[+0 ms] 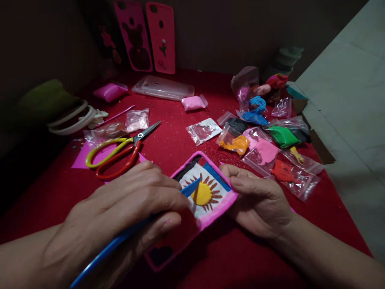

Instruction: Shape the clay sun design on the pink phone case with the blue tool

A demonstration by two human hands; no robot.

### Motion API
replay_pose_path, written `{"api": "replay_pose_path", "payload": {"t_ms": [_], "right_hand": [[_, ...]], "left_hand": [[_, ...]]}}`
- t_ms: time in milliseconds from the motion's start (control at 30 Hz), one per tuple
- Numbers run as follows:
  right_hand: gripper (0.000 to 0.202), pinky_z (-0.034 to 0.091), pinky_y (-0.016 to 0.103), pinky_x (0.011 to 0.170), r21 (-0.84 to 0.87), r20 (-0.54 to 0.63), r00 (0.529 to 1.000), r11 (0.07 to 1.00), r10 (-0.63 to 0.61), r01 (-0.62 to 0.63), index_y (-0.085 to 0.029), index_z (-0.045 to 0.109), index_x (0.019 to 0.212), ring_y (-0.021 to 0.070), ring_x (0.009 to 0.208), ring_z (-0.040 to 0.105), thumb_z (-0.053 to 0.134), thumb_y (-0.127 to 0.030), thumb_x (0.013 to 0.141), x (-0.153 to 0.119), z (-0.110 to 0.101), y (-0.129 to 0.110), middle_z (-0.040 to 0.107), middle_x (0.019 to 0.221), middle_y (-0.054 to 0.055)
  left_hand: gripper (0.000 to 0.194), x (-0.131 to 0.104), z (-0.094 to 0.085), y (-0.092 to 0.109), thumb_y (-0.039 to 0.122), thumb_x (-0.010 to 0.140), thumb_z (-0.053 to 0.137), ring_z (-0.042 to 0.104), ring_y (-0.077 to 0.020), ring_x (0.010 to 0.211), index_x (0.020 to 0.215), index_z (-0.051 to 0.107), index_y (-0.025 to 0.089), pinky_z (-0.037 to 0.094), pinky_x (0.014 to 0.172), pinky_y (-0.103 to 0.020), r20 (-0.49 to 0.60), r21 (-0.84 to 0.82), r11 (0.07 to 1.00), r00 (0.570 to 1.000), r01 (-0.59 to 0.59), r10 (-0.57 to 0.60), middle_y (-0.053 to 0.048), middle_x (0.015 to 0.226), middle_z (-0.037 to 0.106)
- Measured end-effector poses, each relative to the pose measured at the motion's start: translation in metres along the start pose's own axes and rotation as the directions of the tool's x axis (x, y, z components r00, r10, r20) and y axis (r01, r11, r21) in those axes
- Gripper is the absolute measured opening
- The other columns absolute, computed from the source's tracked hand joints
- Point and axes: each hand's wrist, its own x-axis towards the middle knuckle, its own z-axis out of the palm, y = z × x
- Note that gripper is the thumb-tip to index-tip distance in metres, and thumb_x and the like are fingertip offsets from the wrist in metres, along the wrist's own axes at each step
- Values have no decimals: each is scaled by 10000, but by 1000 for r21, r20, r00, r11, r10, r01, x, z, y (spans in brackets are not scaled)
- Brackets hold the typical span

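My left hand (pixel 129 212) is closed around a blue pointed modelling tool (pixel 105 255), whose tip lies over the clay sun on the phone case. The phone case (pixel 216 212) has a pink clay rim and is tilted above the table. On it, a white panel bears a yellow sun (pixel 203 194) with brown rays, beside a blue strip (pixel 217 176) and a dark patch. My right hand (pixel 258 200) grips the case by its right edge, thumb on the rim. Part of the case's lower half is hidden behind my left hand.
Scissors (pixel 117 158) with yellow and red handles lie left of the case. Bags of coloured clay (pixel 264 148) crowd the right side. Clear phone cases (pixel 164 88) lie farther back, and pink decorated cases (pixel 162 38) lean upright behind them. The red table (pixel 325 224) ends at the right.
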Motion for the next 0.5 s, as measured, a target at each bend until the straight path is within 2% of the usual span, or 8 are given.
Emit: {"api": "replay_pose_path", "payload": {"t_ms": [100,267,433,500], "right_hand": [[181,431,293,722,-16,1,1000,1000,2,-2,-186,619,610,134,663,466,787,-253,611,-1,0,0,546,682,-3],[179,450,295,720,-27,3,1000,1000,-5,5,-192,631,609,134,660,473,797,-260,605,-1,0,0,554,681,-5],[175,449,317,733,-35,-1,1000,999,-1,1,-201,629,606,146,660,483,789,-273,610,-1,0,0,568,665,-3],[180,445,315,742,-29,-2,1000,1000,4,-4,-193,624,604,141,656,484,786,-271,602,-1,0,0,562,649,-6]], "left_hand": [[245,-2,-1,0,316,1016,396,652,-153,868,1048,636,281,490,871,-301,8,17,1000,1000,-8,8,7,894,706],[233,-2,-5,-2,338,1018,391,660,-136,915,1076,614,306,489,887,-266,36,50,999,999,-3,1,30,932,716],[212,1,-6,-1,320,1013,396,680,-151,905,1066,600,304,543,782,-262,19,42,999,999,-33,32,12,932,714],[208,2,-6,-1,304,1011,402,680,-148,898,1072,601,295,541,813,-259,28,15,999,999,-41,40,12,930,718]]}}
